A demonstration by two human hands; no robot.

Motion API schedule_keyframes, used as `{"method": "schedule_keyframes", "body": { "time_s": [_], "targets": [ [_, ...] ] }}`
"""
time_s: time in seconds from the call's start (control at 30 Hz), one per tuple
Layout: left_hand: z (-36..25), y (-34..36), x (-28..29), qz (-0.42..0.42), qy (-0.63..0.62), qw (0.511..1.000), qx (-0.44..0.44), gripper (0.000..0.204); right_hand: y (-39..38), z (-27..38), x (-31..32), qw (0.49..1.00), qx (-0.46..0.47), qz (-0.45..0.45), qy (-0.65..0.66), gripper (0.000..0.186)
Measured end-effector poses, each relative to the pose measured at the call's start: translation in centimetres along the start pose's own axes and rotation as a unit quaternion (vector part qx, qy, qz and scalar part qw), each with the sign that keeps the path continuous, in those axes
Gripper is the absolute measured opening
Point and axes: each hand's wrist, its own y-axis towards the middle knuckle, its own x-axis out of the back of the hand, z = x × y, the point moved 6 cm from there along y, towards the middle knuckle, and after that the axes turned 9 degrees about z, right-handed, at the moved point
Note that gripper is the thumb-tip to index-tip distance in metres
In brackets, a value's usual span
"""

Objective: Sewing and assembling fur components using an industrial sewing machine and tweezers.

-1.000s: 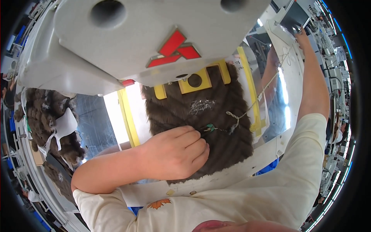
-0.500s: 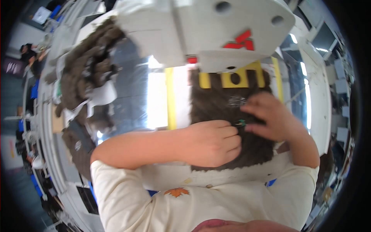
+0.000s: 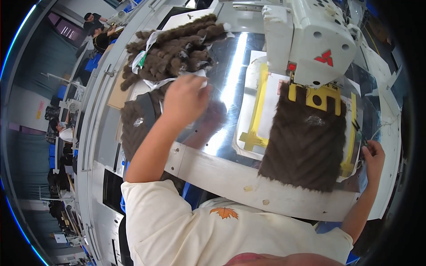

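Note:
A brown fur panel (image 3: 301, 150) lies beneath the white machine head (image 3: 324, 35), under a yellow clamp plate (image 3: 337, 106), with a small shiny patch of threads on it. My left hand (image 3: 186, 99) is at the lower edge of the fur pile (image 3: 175, 53), fingers curled in against white material; what exactly they grip is hidden. My right hand (image 3: 372, 157) grips small thread snips (image 3: 360, 133) on a string, just right of the panel.
Another fur piece (image 3: 135, 133) with a dark strip lies below the pile. The metal work surface (image 3: 217, 128) has a raised front rail (image 3: 222, 177). Co-workers (image 3: 100, 33) sit at machines along the far left, near blue bins (image 3: 92, 62).
My left hand has left the panel and moved up-left to the pile. My right hand came onto the panel, then went right with the snips. The view has shifted leftward.

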Motion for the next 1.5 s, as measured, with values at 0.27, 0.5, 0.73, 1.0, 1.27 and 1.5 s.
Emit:
{"method": "schedule_keyframes", "body": {
  "time_s": [0.27, 0.5, 0.73, 1.0, 1.27, 1.5],
  "targets": [
    [17.4, -6.1, 3.5, -0.063, 0.022, 0.959, 0.277, 0.022, 1.1, -1.7, 0.5, 0.989, -0.015, -0.148, -0.013, 0.03],
    [20.8, 1.1, 1.8, -0.051, 0.033, 0.973, 0.223, 0.024, 1.0, -2.0, -0.7, 0.991, 0.015, -0.133, -0.005, 0.023],
    [18.0, 12.9, -1.2, 0.088, 0.05, 0.982, 0.158, 0.029, 1.1, -1.7, -0.8, 0.988, 0.02, -0.153, 0.006, 0.019],
    [18.8, 17.0, -6.9, 0.247, 0.128, 0.947, 0.163, 0.039, 0.9, -0.5, -0.7, 0.987, -0.001, -0.161, -0.019, 0.017],
    [21.3, 15.9, -4.2, 0.158, 0.095, 0.976, 0.117, 0.032, 1.2, -0.7, -1.1, 0.989, 0.015, -0.15, -0.004, 0.019],
    [20.9, 9.4, 0.6, 0.25, 0.101, 0.955, 0.127, 0.039, 0.9, -1.6, -0.7, 0.99, 0.021, -0.142, -0.006, 0.018]
  ]
}}
